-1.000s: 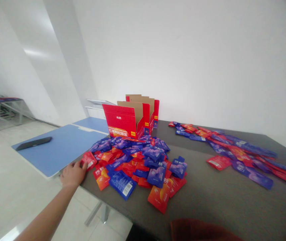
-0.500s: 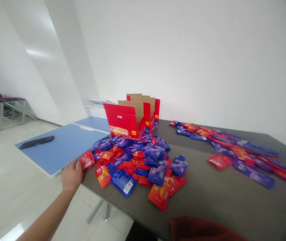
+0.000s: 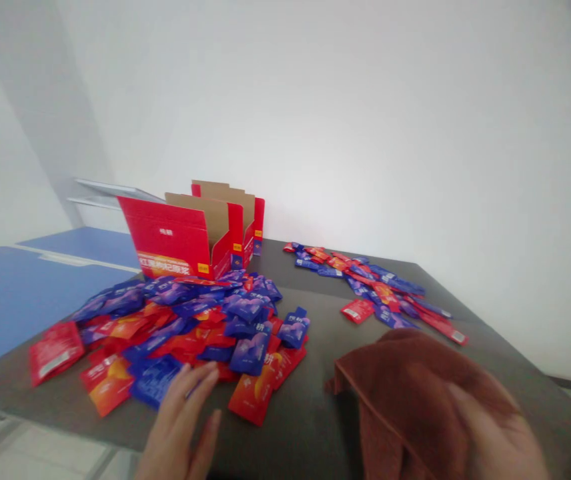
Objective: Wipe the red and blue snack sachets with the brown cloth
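Your left hand, fingers spread, nears the sachets; your right hand grips the cloth, which could sweep them off the worktop.

Packing workroom: sachet heaps, open cartons, worktables, bare walls.

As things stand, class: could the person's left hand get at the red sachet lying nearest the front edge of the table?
Probably yes. The left hand lies open on the table just beside the red sachet, with only bare tabletop between them. The right hand, holding a brown cloth, is off to the other side.
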`<state>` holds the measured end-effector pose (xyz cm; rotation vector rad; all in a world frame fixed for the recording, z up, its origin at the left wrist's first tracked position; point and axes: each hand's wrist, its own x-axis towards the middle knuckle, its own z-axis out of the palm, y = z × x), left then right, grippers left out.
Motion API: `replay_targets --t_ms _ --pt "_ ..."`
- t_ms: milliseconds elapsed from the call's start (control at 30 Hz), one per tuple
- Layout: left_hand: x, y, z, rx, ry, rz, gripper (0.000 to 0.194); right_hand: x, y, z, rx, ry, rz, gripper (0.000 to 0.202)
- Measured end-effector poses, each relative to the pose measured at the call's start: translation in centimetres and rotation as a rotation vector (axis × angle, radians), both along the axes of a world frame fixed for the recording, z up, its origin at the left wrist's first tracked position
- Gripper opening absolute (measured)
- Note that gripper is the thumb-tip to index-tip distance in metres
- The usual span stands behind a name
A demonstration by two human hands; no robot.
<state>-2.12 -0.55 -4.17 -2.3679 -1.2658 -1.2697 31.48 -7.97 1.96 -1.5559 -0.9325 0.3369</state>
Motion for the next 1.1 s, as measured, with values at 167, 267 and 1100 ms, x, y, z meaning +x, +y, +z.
replay_targets --t_ms 167,267,1100 --pt "10.9 -0.2 -3.8 0.177 0.105 -0.34 0.049 1.2 6.5 -3.4 -0.231 -0.39 0.341 0.034" --pt "15.1 0.6 -5.2 0.249 0.282 -0.398 0.046 3.9 10.9 -4.6 -0.269 -0.515 0.185 0.035" --pt "12.2 -1.6 -0.3 -0.454 -0.741 -0.373 0.038 4.1 6.1 6.0 -0.442 0.005 0.519 0.032"
